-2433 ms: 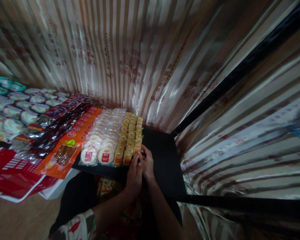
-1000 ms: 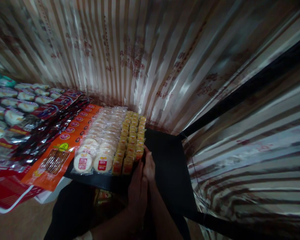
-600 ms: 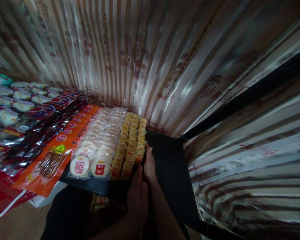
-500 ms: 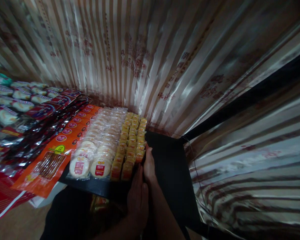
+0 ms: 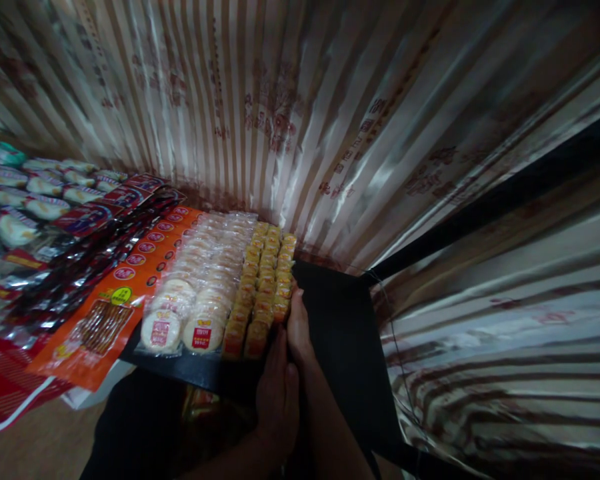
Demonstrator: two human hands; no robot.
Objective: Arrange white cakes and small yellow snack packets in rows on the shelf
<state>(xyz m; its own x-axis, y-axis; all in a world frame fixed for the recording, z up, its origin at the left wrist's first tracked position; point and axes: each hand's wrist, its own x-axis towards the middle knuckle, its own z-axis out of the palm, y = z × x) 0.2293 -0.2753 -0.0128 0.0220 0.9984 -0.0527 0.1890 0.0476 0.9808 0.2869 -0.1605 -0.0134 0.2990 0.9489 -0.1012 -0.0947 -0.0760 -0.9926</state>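
Small yellow-wrapped snack packets (image 5: pixel 263 287) stand in three tight rows on a black shelf (image 5: pixel 347 347). My right hand (image 5: pixel 299 325) lies along the right side of the rightmost row, its fingers stretched out and touching the packets. Just nearer to me, my left hand (image 5: pixel 279 390) points forward with straight fingers, its tips by the front end of that shorter row. Neither hand is wrapped round anything. Left of the yellow rows are two rows of round white crackers (image 5: pixel 204 327) in clear wrappers, lying against one another.
Flat orange snack bags (image 5: pixel 130 287) lie left of the crackers, then dark red packets (image 5: pixel 107 230) and white-and-purple packets (image 5: pixel 45 207). A red basket (image 5: pixel 10 373) is at lower left. A striped sheet (image 5: pixel 280 100) hangs behind; a black bar (image 5: pixel 480 207) slants at right.
The view has shifted very slightly. Both hands stay in nearly the same place beside the rightmost yellow row, and the packets look unmoved.
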